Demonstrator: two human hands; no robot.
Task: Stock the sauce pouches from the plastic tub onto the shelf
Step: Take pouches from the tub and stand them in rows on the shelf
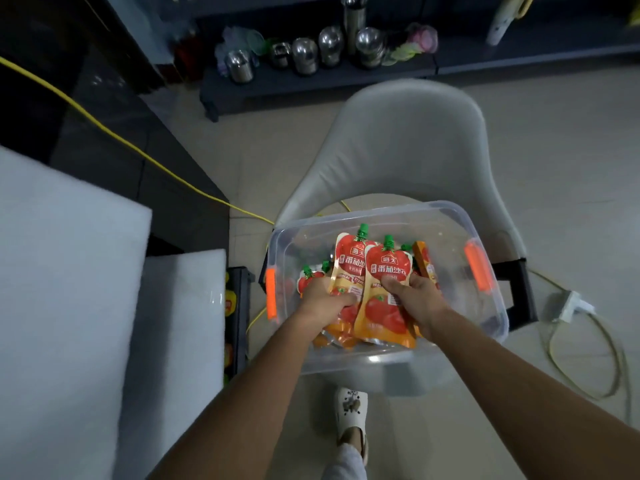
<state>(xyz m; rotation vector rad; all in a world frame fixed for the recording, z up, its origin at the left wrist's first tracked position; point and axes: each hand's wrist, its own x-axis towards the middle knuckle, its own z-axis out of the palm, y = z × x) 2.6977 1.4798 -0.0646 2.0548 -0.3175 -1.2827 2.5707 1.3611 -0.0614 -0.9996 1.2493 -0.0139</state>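
Single head cam, wide-angle, so no second view overlapping. It's looking forward and steeply down from standing height. Both forearms are entering from the bottom edge, with the hands (374,299) sitting close, near frame centre, over the tub (446,216) on a chair (408,140). Floor (561,174) is filling the right side, and one foot (351,415) is showing almost straight below. Shelf (311,81) is running along the top, far and blurred. Edges are bending from lens distortion.

Pale chair (408,143) under clear plastic tub (485,237) of sauce pouches (388,271).
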